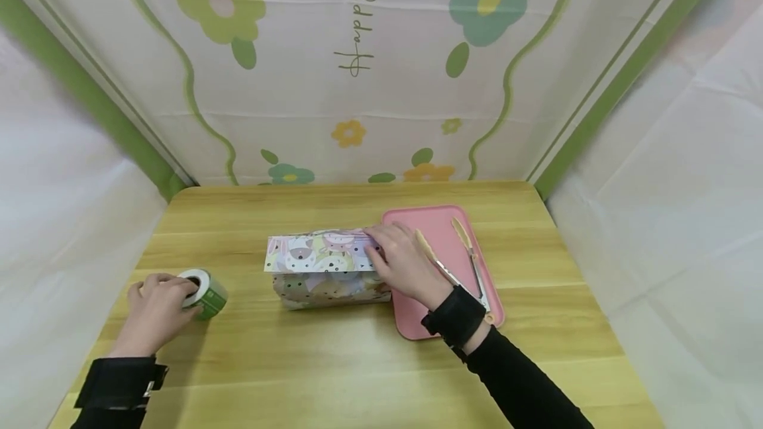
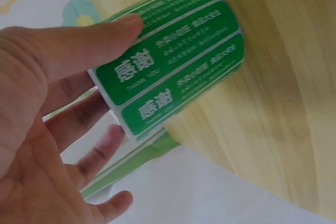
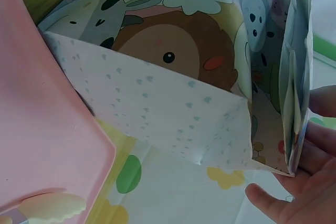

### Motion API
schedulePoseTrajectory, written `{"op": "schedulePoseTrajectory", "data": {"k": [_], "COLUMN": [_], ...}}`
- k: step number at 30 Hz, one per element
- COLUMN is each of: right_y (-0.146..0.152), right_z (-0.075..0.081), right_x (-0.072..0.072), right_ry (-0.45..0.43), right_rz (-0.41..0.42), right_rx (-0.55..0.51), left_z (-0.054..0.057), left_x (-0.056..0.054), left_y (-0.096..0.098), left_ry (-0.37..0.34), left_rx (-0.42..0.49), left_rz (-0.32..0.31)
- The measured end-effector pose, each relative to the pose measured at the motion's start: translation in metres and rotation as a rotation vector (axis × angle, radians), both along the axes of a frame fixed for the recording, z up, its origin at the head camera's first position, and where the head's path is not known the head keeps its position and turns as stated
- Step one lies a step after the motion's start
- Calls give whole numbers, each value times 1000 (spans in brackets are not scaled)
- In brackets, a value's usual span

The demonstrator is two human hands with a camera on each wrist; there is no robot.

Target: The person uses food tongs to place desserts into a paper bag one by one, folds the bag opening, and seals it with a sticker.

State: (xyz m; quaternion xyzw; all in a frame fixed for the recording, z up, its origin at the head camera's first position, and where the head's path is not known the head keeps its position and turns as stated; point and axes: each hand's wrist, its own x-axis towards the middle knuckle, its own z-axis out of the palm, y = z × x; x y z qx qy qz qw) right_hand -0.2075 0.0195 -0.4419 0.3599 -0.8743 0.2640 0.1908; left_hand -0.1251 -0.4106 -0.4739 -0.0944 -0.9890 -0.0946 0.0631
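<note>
At the left of the table in the head view, my left hand [image 1: 153, 310] pinches a roll of green stickers [image 1: 213, 300]. The thumb presses on the printed outside, with fingertips at the white core. White lettering, including "THANK YOU", shows on the stickers [image 2: 181, 59] in the left wrist view. A paper gift bag [image 1: 334, 290] with cartoon animals lies mid-table, its top folded over. My right hand [image 1: 411, 263] grips the right end of that fold. From the right wrist view, the bag's side [image 3: 152, 95] is white with small hearts, and fingers sit behind the folded layers.
A pink tray [image 1: 411, 323] lies right of the bag, partly under my right hand and wrist. On it rest tongs [image 1: 475, 270] with pale cream tips. Behind the table hangs a flowered cloth [image 1: 286, 98]; white cloth [image 1: 673, 204] hangs at both sides.
</note>
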Motion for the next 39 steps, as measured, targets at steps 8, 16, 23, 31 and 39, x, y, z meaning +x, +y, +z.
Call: {"op": "schedulePoseTrajectory", "data": {"k": [8,16,23,31,39], "right_y": [3,8,9,4,-3], "right_z": [6,15,27,31,37], "right_x": [4,7,19,27,31], "right_ry": [-22,7,-12,26,54], "right_rz": [-16,-19,-63,-62,-48], "right_rx": [-34,-143,-294,-374,-366], "left_z": [-3,6,33,69,90], "left_x": [3,7,15,18,20], "left_y": [3,17,46,80,108], "left_ry": [109,172,471,668,701], "left_rx": [-31,78,160,261,280], "left_rz": [2,104,154,114,51]}}
